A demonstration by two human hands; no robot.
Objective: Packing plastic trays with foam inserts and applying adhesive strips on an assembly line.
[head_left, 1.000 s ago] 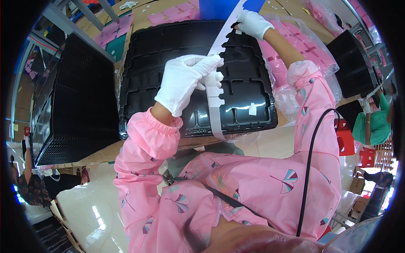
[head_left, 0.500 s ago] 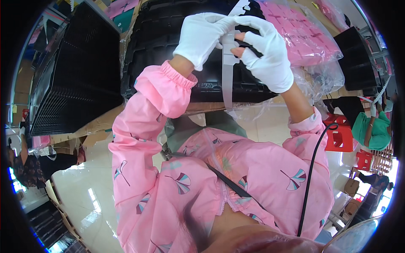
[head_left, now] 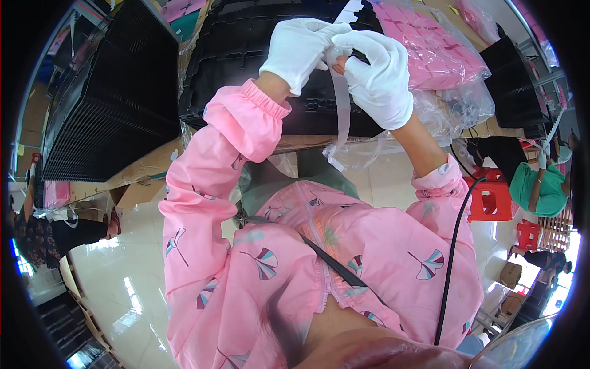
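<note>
Both of my hands wear white gloves and meet close to my face. My left hand (head_left: 300, 49) and my right hand (head_left: 380, 77) pinch the top of a long, translucent white strip (head_left: 343, 117) that hangs down between them. Its lower end dangles in front of the table edge. Behind the hands lies a black ribbed plastic tray (head_left: 246, 43) on the table. My sleeves are pink with a fan pattern.
A tall stack of black trays (head_left: 104, 104) stands at the left. Clear bags of pink parts (head_left: 430, 49) lie at the right, with more black trays (head_left: 510, 67) beyond. A person in green (head_left: 544, 184) sits at the far right by red stools (head_left: 488, 203). Pale glossy floor below.
My right hand came back from the far end of the strip to meet my left hand. Both hands rose nearer the camera, and the strip now hangs down instead of stretching out.
</note>
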